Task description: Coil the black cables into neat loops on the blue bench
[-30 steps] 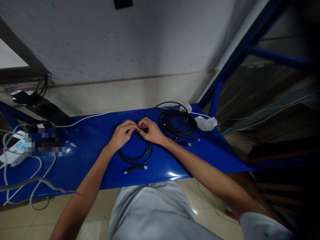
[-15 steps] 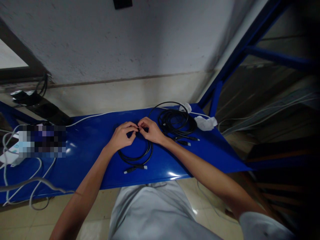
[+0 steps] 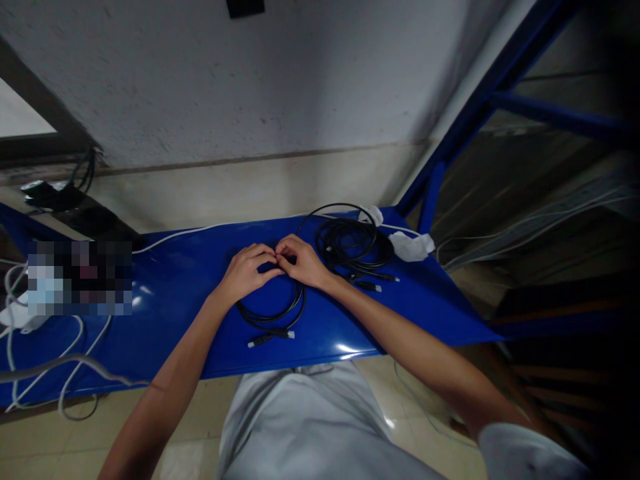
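Cable coil: a thin black cable wound in round loops (image 3: 302, 293) lay on the glossy blue table (image 3: 175, 300), between its far and near edges; the far part ran under the hands.
Cable ends: two black connectors with pale tips (image 3: 285, 334) lay crossed at the coil's near side, towards the table's near edge, probably left out so the loops could be handled opposite them.
Right hand (image 3: 303, 262): thumb and forefinger nearly met at the far side of the coil; the pinch presumably kept the loops gathered. Contents too small to tell.
Left hand (image 3: 245, 268): thumb and forefinger stood apart, tips against the right hand's fingers; any hold could not be told.
Second coil: a larger tangle of black cable (image 3: 385, 250) lay towards the far right corner, apparently set aside.
Change since one second earlier: left thumb had swung away from its forefinger towards the right thumb; both coils were unmoved.
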The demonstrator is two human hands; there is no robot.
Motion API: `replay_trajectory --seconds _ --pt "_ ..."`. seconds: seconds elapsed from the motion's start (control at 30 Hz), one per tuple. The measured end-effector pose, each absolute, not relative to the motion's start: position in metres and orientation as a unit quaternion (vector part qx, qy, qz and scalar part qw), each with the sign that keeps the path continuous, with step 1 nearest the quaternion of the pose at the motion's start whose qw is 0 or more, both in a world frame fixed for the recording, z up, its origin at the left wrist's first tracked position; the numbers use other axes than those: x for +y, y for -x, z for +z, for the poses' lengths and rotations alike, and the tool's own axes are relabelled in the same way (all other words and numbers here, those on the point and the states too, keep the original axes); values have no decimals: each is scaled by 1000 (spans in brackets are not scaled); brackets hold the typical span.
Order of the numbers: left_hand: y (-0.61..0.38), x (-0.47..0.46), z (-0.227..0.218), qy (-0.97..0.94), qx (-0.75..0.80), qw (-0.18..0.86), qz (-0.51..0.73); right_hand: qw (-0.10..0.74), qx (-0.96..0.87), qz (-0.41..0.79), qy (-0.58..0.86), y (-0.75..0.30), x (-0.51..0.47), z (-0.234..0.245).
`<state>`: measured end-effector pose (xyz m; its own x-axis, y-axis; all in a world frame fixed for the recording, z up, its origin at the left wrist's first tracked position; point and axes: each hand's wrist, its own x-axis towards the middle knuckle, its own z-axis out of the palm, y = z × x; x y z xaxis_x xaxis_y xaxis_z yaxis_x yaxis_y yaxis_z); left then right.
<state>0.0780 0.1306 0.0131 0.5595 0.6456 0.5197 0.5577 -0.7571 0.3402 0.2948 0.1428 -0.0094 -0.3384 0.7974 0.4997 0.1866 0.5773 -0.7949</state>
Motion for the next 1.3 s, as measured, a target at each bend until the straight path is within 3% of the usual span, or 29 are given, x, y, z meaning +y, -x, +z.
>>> replay_trajectory --seconds 0.23,1.3 --pt "-76 132 9 -882 345 52 316 473 -753 321 325 -295 143 -8" --pt "-73 134 9 -848 375 159 340 460 -761 316 331 -296 143 -7"
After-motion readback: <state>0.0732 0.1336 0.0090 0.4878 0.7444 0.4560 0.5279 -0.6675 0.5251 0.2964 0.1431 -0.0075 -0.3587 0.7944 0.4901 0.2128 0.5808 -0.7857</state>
